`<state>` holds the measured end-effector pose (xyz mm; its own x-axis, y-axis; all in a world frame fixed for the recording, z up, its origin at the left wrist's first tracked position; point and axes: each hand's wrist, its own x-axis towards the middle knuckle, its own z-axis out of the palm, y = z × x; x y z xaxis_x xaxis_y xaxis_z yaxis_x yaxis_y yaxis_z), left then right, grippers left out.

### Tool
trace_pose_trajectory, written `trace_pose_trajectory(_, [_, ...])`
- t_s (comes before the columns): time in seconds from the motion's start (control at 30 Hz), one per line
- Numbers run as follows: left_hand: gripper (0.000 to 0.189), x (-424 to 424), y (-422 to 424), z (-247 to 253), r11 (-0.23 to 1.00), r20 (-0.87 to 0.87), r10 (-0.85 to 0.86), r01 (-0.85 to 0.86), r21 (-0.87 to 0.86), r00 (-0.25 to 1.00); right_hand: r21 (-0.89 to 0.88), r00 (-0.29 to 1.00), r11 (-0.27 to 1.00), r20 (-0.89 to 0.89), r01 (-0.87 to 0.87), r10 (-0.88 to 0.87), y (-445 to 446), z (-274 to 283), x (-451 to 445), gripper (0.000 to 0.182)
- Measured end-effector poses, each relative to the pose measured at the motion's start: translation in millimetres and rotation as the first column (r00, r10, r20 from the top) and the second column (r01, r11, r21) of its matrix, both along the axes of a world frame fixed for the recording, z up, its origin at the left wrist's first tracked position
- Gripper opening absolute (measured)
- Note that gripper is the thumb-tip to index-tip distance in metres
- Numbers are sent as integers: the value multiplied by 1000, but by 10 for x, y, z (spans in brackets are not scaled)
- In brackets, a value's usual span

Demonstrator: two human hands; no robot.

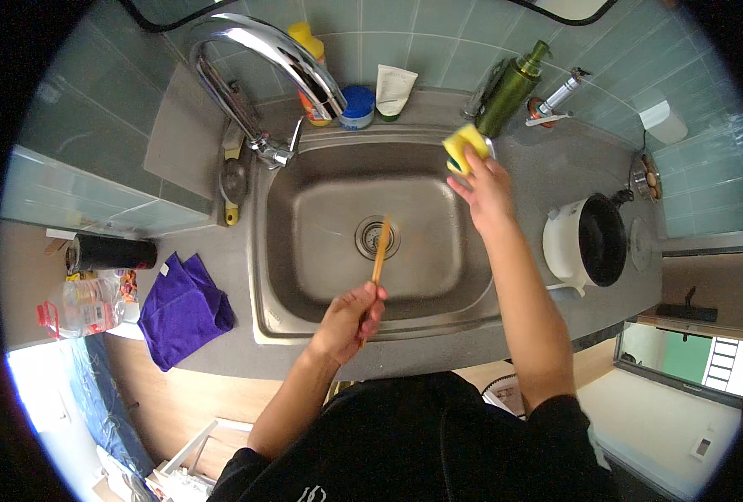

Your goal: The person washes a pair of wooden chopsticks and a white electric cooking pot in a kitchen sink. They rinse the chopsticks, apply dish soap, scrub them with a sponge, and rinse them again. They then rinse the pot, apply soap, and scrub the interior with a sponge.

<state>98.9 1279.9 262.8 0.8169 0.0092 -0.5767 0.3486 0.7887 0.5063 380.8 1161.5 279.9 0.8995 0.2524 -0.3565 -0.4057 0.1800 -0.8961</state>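
My left hand [349,319] is closed around wooden chopsticks [381,254], whose far ends reach over the drain [377,238] of the stainless steel sink [311,219]. How many sticks there are is hard to tell from the blur. A yellow sponge [465,149] with a dark green side is pinched in my right hand [489,191], above the sink's back right corner. Behind the sponge, a small pale dish or holder [490,147] is mostly hidden. The chrome faucet [277,53] arches over the back left of the sink, and no water shows under its spout.
To the right stands a white pot [563,241] with a dark inside. A green pump bottle [512,91], a white tube [395,90] and a blue-lidded jar [357,108] line the back. Left are a purple cloth [186,310], a plastic jug [89,307] and a brush [232,182].
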Motion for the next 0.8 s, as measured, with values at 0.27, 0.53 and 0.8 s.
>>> trace_pose_trajectory(0.27, [25, 245, 170, 247, 983, 178, 159, -172, 62, 971, -375, 855, 878, 513, 298, -71, 812, -629, 828, 53])
trace_pose_trajectory(0.53, [24, 357, 245, -40, 967, 186, 222, -241, 86, 957, -125, 934, 974, 285, -188, 217, 661, -415, -552, 36])
trace_pose_trajectory(0.8, [21, 646, 468, -427, 521, 146, -63, -92, 849, 987, -11, 920, 920, -15, -391, 391, 407, -411, -1093, 30])
